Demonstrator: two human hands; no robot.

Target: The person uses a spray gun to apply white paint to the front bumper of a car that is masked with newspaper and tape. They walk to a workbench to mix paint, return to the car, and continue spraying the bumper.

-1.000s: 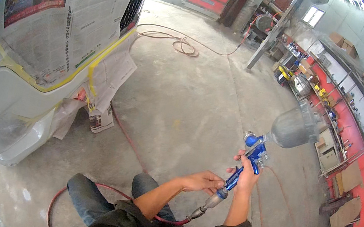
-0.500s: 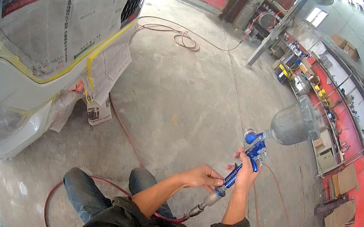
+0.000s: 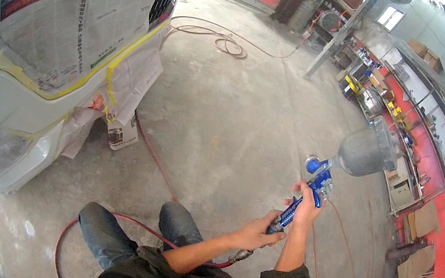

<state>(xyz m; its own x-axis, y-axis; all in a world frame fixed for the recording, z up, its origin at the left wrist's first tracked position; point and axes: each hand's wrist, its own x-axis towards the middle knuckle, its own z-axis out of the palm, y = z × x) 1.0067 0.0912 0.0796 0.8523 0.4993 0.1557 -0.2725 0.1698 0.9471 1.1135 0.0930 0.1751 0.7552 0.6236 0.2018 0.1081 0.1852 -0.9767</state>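
Both hands gripped the blue spray gun (image 3: pixel 308 191) at centre right, right hand (image 3: pixel 305 209) wrapped round its handle, left hand (image 3: pixel 254 236) pinching the base fitting, best kept steady and upright.

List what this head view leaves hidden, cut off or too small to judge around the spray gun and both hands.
- Spray gun trigger: hidden by right hand.
- Hose fitting below the handle: partly covered by left hand.
- Paint cup contents: wall too cloudy.
- Car front: cut off by the picture's rim.
- Bench items: too small.
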